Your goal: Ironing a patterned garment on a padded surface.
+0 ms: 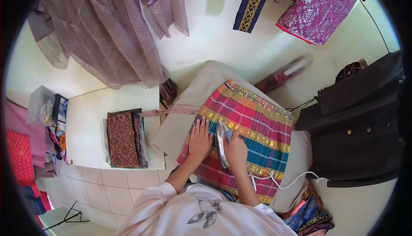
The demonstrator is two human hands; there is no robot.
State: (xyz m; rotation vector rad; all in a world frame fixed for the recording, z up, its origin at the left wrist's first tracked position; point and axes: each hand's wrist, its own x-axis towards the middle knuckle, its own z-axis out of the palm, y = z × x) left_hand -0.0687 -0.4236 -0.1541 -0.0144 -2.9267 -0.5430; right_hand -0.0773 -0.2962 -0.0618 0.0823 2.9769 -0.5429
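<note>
A plaid skirt-like garment [262, 126] in red, teal and gold lies spread on a beige padded ironing surface [201, 81]. Its gathered, patterned waistband is at the far side. My right hand [235, 149] is wrapped round the blue-grey handle of a clothes iron [221, 144], whose metal body rests on the cloth with its tip pointing away from me. To the left of the iron, my left hand [200, 141] lies flat on the garment, fingers stretched out. A white cord [296, 184] runs off to the right from beside my right forearm.
Folded dark patterned cloths [123, 139] are stacked on a white table [86, 129] at left. A dark jacket with gold buttons [352, 129] hangs at right. Sheer mauve garments [111, 26] hang at the far left. Bundled fabrics [309, 214] lie at the lower right.
</note>
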